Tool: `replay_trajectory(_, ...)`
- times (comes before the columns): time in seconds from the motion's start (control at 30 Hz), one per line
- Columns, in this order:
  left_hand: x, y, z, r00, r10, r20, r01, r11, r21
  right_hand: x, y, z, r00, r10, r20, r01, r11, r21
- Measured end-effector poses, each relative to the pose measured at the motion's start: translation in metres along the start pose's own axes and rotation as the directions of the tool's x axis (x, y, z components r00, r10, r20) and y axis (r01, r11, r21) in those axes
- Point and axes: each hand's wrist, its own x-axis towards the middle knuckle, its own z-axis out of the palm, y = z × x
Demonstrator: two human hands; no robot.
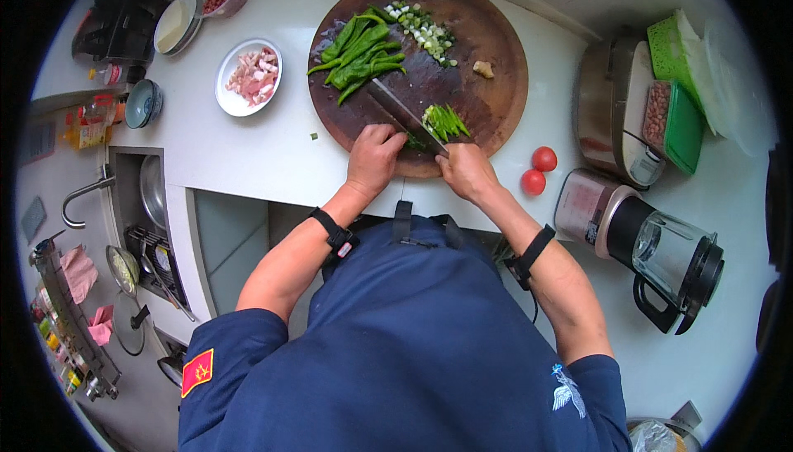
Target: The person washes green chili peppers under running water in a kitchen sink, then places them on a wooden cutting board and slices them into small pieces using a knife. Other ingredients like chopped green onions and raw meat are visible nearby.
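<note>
My right hand (469,170) grips a kitchen knife with a broad blade (406,112), which slants up and left over a round wooden chopping board (495,102). Beside the blade, the bent fingers of my left hand (376,153) hold down a green pepper (416,141), mostly hidden by the hand and knife. Slender cut pepper pieces (447,122) lie just right of the blade. Whole green peppers (365,49) are piled at the board's upper left. Chopped scallion (427,33) sits along the top, and a piece of ginger (483,69) rests toward the right.
Left of the board stands a white bowl of sliced raw meat (253,77); blue bowls (142,104) are farther left, near the sink (133,185). Two tomatoes (533,182) lie at the right, before a blender (657,253) and a rice cooker (610,108). The counter's front edge runs close to my body.
</note>
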Motion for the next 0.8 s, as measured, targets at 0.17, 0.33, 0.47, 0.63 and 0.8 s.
replay_trajectory(0.17,-0.002,0.0,0.0,1.0,-0.021,-0.017,0.021,1.0,0.004,-0.031,-0.002,-0.032,0.994,0.062,0.087,-0.055,0.995,-0.089)
replay_trajectory(0.33,-0.004,0.001,0.002,0.999,-0.023,-0.045,0.021,0.999,-0.029,-0.057,-0.002,-0.043,0.986,0.11,0.124,-0.072,0.959,-0.274)
replay_trajectory(0.47,-0.007,0.001,0.005,0.998,-0.041,-0.049,0.039,0.999,-0.03,-0.026,-0.006,-0.013,0.995,0.046,0.083,-0.026,0.972,-0.233)
replay_trajectory(0.63,-0.006,0.002,0.006,1.0,0.014,-0.006,-0.014,0.999,-0.052,0.019,-0.01,0.016,0.999,0.008,0.052,0.001,0.986,-0.164)
replay_trajectory(0.8,-0.008,0.005,0.0,0.999,0.029,-0.022,-0.029,0.999,0.019,0.005,-0.001,-0.013,1.0,-0.003,-0.001,0.003,0.995,0.099)
